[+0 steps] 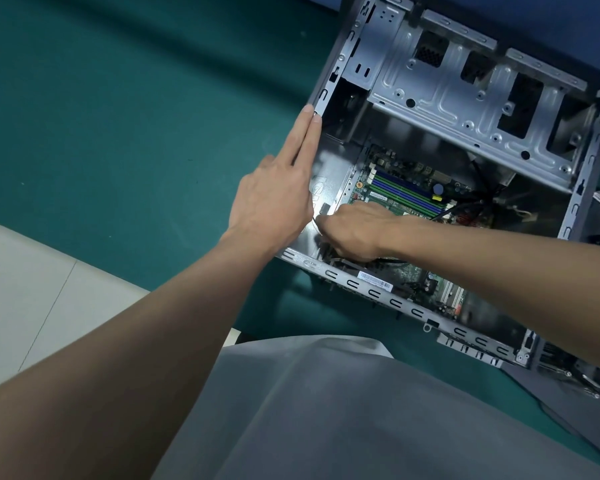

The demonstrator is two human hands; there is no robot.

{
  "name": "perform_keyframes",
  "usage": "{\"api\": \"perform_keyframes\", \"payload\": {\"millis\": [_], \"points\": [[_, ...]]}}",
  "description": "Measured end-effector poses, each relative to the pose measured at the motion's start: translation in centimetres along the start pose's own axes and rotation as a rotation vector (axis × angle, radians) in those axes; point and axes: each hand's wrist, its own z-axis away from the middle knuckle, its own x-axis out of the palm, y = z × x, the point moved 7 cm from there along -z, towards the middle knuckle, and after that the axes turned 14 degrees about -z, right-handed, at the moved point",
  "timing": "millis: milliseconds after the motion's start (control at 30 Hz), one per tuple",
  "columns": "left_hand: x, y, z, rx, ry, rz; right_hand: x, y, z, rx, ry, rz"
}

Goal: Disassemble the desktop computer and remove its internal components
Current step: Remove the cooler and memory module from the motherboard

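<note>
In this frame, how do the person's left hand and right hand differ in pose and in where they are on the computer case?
The left hand lies flat, fingers straight; the right hand is curled. The left hand rests on the computer case's left rim; the right hand reaches inside, over the motherboard. The left hand holds nothing; the right hand pinches a black cable. Both are bare.

Computer case (430,98), bare silver-grey metal; motherboard (361,194), green; memory slots (406,194), alternating blue and green stripes; cables (478,181), black; label (376,280), white with black barcode; table mat (118,98), plain teal; floor tiles (25,289), pale cream; garment (326,410), light grey.
</note>
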Motion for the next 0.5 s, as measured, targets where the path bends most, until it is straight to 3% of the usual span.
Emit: {"api": "perform_keyframes", "payload": {"millis": [133,333,500], "points": [[0.1,0.0,0.0,0.002,-0.004,-0.010,-0.2,0.3,0.0,0.005,-0.007,-0.176],[0.0,0.0,0.0,0.008,0.003,-0.012,0.0,1.3,0.2,0.046,0.126,-0.020],[0.0,0.0,0.0,0.006,0.002,-0.017,0.0,1.6,0.2,0.037,0.067,-0.190]]}}
